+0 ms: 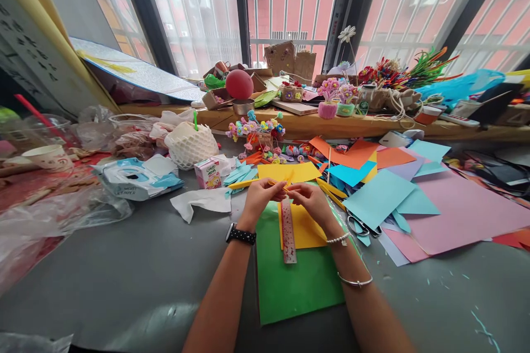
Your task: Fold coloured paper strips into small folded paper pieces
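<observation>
A: In the head view, what are my hands doing?

B: Your left hand (259, 194) and right hand (311, 198) are meeting over the table (124, 276), both pinching a thin yellow strip (278, 183) between the fingertips. You seem to be folding or rolling it, and I judge that step barely started.

A: What is lying under them?

B: A ruler (289, 231) is resting on a yellow sheet (304, 229), which is lying on a green sheet (296, 281). Scissors (362, 226) are waiting just right of your wrist.

A: And the next move?

B: Probably keeping the pinch tight and the crease even; the strip is narrow.

A: The surroundings?

B: Coloured paper (414, 198) is spreading across the grey table, a tissue pack (136, 177) is sitting on the left, and craft flowers (331, 96) are lining the sill under barred windows.
</observation>
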Available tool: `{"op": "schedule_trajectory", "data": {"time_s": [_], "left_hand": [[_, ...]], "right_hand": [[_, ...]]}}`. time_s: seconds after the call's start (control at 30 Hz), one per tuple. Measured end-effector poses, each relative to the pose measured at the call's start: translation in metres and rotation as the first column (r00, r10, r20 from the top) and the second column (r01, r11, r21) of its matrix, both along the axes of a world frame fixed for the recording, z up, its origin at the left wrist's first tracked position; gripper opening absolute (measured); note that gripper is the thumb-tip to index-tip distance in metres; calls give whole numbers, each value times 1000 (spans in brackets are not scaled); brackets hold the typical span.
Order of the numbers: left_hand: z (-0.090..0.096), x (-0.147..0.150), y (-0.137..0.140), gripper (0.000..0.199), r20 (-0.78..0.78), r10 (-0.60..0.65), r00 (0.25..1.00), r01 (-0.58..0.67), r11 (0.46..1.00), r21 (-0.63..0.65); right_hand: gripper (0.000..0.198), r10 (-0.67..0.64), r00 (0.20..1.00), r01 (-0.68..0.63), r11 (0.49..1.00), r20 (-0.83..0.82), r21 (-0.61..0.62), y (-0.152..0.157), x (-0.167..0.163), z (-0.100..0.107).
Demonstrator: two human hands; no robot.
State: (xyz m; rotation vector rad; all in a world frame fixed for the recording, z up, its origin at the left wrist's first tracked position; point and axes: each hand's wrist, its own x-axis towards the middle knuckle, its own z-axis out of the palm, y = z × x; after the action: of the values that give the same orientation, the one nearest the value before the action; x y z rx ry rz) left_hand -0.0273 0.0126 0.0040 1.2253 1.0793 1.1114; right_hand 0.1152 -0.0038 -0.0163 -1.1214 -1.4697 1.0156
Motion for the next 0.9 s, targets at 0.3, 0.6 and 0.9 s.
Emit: {"op": "schedule_trajectory", "data": {"time_s": [0.3, 0.6, 0.9], "left_hand": [[-3, -1, 1, 28, 5, -23, 1000, 23, 1000, -21], [-6, 1, 4, 22, 64, 127, 990, -131, 989, 72], [-6, 4, 2, 22, 136, 12, 991, -18, 999, 44]], "right_hand": [[27, -70, 960, 0, 968, 269, 252, -3, -5, -4], [27, -18, 995, 9, 996, 95, 93, 0, -6, -9], [27, -77, 994, 70, 994, 81, 79, -1, -7, -8]]}}
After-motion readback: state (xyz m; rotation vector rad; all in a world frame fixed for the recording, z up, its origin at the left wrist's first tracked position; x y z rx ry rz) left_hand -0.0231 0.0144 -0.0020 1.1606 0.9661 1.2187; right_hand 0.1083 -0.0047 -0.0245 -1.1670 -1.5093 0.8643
